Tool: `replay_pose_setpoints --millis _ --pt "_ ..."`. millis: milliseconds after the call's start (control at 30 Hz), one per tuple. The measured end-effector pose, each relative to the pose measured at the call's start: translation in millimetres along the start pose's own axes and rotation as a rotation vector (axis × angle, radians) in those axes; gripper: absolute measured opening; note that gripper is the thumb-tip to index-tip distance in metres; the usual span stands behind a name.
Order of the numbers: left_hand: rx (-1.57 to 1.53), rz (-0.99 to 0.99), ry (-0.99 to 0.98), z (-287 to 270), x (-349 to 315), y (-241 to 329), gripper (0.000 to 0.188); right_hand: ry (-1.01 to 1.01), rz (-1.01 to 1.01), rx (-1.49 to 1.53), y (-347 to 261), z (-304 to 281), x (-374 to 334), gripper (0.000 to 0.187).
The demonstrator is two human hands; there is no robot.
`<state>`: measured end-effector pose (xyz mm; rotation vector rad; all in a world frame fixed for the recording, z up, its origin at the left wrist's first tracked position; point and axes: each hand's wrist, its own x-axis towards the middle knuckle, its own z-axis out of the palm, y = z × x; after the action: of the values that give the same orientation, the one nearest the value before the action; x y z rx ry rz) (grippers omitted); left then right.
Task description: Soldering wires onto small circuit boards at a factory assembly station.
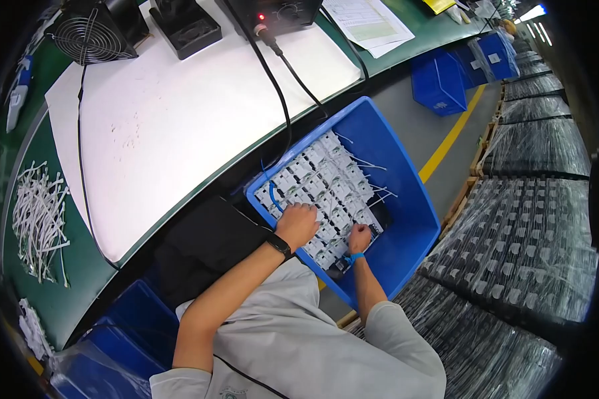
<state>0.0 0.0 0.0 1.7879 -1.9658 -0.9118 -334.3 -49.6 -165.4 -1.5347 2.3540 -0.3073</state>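
Observation:
A blue plastic bin [406, 193] stands in front of me, tilted in the view. Rows of small white modules [323, 179] fill its left part, with thin white leads [373, 164] sticking out on the right side. My left hand [299, 226] is curled down onto the modules, its fingertips hidden. A blue curved cord-like piece [274, 196] runs to the edge of that hand. Close by on the right, my right hand [360, 238] has its fingers pinched together over the modules' edge; anything between them is too small to name. A blue band [355, 257] circles the right wrist.
Left of the bin is a green workbench with a white sheet [180, 126], a fan [90, 36], a black powered unit [273, 14] and a heap of white leads [40, 223]. Cables hang over its edge. Film-wrapped pallet stacks [519, 246] line the right; another blue bin [439, 83] stands beyond.

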Motion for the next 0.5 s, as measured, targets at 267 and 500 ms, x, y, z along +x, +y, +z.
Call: replay_pose_setpoints --millis 267,500 --pt "-0.018 0.024 0.032 1.9 -1.7 0.4 0.031 0.129 -0.061 -0.043 5.1 9.0 -6.8 0.031" --pt "-0.046 0.023 0.025 2.5 -0.2 -0.7 0.031 -0.019 0.068 0.276 2.5 9.3 -2.3 0.032"
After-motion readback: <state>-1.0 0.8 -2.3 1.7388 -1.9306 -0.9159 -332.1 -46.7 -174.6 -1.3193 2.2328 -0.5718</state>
